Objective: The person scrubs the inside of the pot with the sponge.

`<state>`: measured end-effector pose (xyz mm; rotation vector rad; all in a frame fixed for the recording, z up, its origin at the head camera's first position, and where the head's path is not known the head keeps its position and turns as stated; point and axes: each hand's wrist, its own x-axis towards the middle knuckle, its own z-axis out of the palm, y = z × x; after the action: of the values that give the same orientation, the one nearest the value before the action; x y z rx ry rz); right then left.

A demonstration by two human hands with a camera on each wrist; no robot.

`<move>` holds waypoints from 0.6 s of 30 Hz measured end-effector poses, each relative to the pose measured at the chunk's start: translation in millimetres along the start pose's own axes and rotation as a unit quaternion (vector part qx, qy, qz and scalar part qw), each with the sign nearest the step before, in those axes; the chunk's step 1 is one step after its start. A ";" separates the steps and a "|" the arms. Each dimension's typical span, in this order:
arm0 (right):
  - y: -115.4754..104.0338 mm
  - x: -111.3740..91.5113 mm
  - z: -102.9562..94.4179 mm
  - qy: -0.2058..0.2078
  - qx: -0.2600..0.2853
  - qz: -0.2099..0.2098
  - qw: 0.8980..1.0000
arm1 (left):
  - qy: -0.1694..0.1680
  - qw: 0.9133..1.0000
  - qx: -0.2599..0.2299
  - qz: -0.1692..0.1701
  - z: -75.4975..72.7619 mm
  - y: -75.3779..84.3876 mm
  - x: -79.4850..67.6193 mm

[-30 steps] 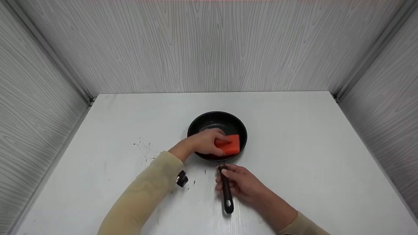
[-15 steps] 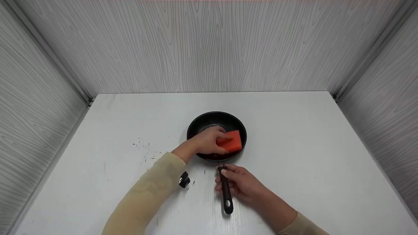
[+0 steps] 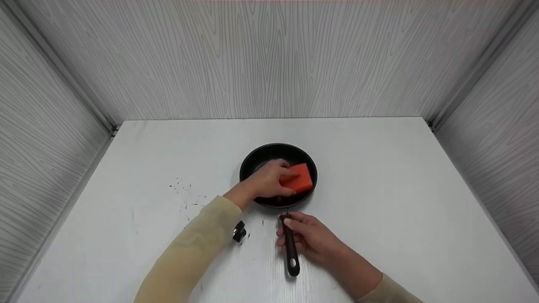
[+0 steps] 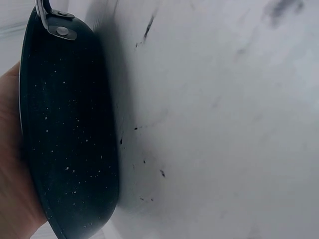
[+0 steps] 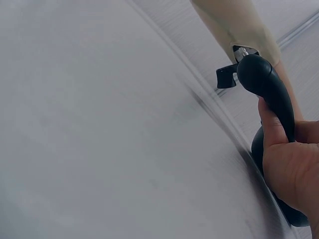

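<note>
A black frying pan (image 3: 257,158) sits on the white table, its dark handle (image 3: 291,252) toward the person. Inside it, the left hand (image 3: 269,179) grips an orange-red sponge (image 3: 300,179) between thumb and fingers, against the right part of the pan. The right hand (image 3: 313,235) holds the handle near the pan, thumb on top and fingers beneath. In the left wrist view the pan's speckled outer side (image 4: 70,129) hides the sponge and most of the left hand (image 4: 15,174). The right wrist view has the right hand (image 5: 291,169) around the handle (image 5: 274,89).
Dark specks and streaks (image 3: 181,191) mark the white table (image 3: 379,189) left of the pan. A small black device (image 3: 239,232) shows at the left forearm's edge. Grey wood-grain walls (image 3: 269,59) stand at the back and both sides.
The left hand has slid the sponge slightly away from the person and tilted it within the pan. The right hand keeps its hold on the handle, and the pan has hardly moved.
</note>
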<state>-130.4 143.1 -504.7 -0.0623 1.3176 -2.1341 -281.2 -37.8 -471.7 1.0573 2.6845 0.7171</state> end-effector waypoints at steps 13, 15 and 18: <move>1.1 0.8 -0.1 0.009 0.000 -0.001 1.000 | 0.002 1.000 0.023 -0.013 2.0 -1.3 3.7; 0.8 0.8 -0.2 0.007 0.000 -0.001 1.000 | 0.004 0.999 0.028 -0.016 2.0 -1.4 4.6; 0.2 0.7 -0.4 0.006 0.000 -0.001 1.000 | 0.006 0.999 0.036 -0.021 1.6 -0.9 5.6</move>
<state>-131.0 143.0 -505.3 -0.0521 1.3252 -2.1393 -285.3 -34.0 -473.5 1.0130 2.7530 0.6255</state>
